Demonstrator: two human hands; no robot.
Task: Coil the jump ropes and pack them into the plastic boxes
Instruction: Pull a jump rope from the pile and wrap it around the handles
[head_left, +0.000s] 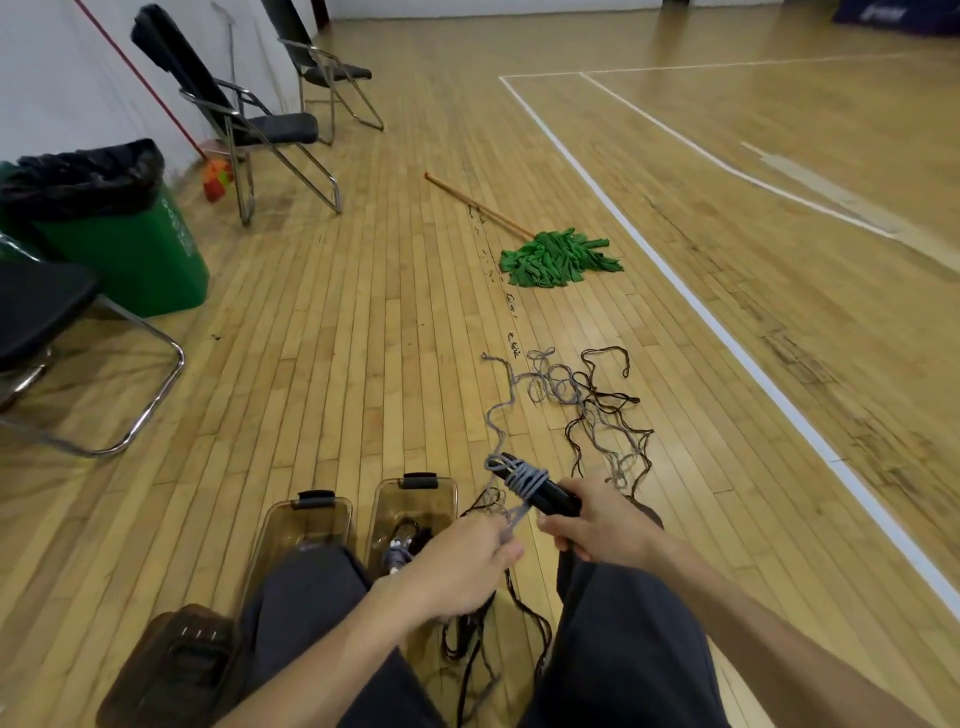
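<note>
My right hand (602, 525) grips the black handles (540, 488) of a grey jump rope (524, 478), with a few turns of cord wound around them. My left hand (457, 566) pinches the grey cord just below the handles. The rest of the grey rope trails out on the floor and tangles with a dark brown rope (608, 410). Two clear brownish plastic boxes stand by my knees: the left box (306, 519) looks empty, the right box (415, 499) holds a coiled rope. More dark rope (467, 634) lies between my legs.
A box lid (171, 665) lies at the lower left. A green mop (556, 257) lies on the wooden floor ahead. Folding chairs (249, 119) and a green bin (119, 228) stand along the left wall. White court lines (727, 332) run along the right.
</note>
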